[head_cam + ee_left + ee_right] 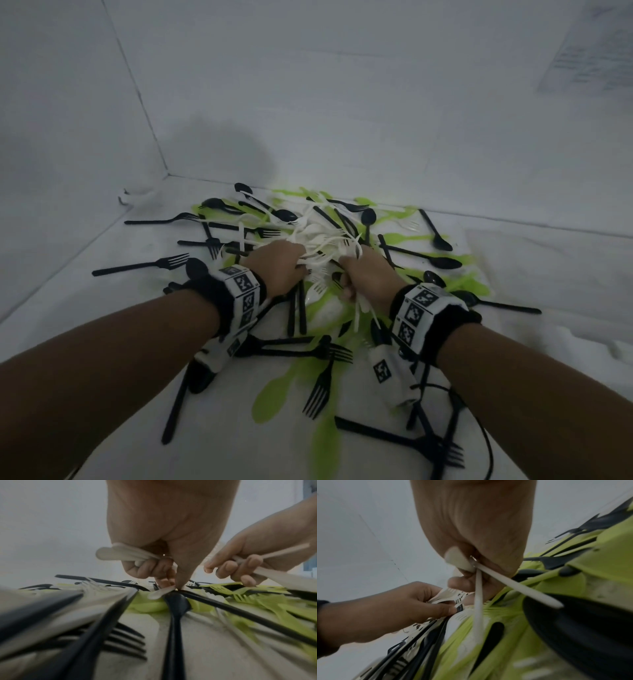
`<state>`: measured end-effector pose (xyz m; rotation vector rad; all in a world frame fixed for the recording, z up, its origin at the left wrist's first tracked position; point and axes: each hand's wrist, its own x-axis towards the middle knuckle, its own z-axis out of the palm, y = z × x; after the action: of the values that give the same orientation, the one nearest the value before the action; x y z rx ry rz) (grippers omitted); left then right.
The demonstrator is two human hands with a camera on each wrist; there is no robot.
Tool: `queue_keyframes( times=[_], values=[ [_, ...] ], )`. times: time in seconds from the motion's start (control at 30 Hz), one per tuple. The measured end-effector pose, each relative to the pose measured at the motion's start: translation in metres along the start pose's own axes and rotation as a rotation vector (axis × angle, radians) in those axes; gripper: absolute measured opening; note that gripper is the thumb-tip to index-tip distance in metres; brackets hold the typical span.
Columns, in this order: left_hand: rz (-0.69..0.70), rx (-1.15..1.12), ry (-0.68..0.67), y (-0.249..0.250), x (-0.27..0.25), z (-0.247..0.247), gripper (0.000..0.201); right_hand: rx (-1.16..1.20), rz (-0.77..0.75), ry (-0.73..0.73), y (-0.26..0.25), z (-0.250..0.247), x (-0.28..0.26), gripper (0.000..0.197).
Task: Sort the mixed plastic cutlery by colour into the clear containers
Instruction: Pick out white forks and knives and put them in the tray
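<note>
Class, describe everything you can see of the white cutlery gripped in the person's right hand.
The white cutlery looks like thin, matte plastic. The right hand curls around several pieces. In the right wrist view two slim handles stick out below the fist, crossing each other, with a rounded end beside the palm. In the head view the handles point back toward the wrist, while fork tines fan out ahead. The bundle hangs over the mixed pile, close to the left hand, which also grips white pieces.

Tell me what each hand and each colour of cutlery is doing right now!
Left hand: curled round a bunch of white cutlery, thumb and finger pinching one more white piece from the pile.
Right hand: gripping a bundle of white cutlery, handles sticking out below the fist.
Black cutlery: lying loose, scattered on the white surface.
Green cutlery: lying flat, mixed under the black pieces.
Clear containers: not in view.
</note>
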<state>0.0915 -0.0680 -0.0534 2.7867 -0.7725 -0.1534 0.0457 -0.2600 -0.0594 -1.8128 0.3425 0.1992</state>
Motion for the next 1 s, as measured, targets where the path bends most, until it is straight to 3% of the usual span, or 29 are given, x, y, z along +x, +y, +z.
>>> queue_keyframes(
  times=[0.17, 0.27, 0.37, 0.43, 0.57, 0.8, 1.0],
  values=[
    [-0.031, -0.233, 0.014, 0.000, -0.002, -0.019, 0.019, -0.203, -0.082, 0.069, 0.000, 0.003, -0.004, 0.017],
    [-0.125, -0.318, -0.019, -0.001, -0.009, -0.036, 0.024, -0.318, -0.107, -0.005, -0.002, 0.012, -0.012, 0.014],
    [-0.201, -0.487, -0.042, -0.008, -0.021, -0.046, 0.017, -0.600, -0.202, -0.118, -0.004, 0.023, -0.021, 0.024],
    [-0.249, -0.576, -0.040, -0.018, -0.035, -0.050, 0.014, -0.749, -0.274, -0.176, -0.006, 0.032, -0.027, 0.017],
    [-0.291, -0.727, -0.023, -0.037, -0.068, -0.051, 0.005, -0.903, -0.357, -0.191, -0.011, 0.043, -0.032, 0.016],
    [-0.398, -0.734, 0.076, -0.050, -0.120, -0.043, 0.008, -1.042, -0.445, -0.334, -0.013, 0.045, -0.024, 0.015],
    [-0.438, -0.749, 0.175, -0.039, -0.151, -0.037, 0.011, -0.932, -0.557, -0.234, -0.013, 0.037, -0.025, 0.024]
  ],
)
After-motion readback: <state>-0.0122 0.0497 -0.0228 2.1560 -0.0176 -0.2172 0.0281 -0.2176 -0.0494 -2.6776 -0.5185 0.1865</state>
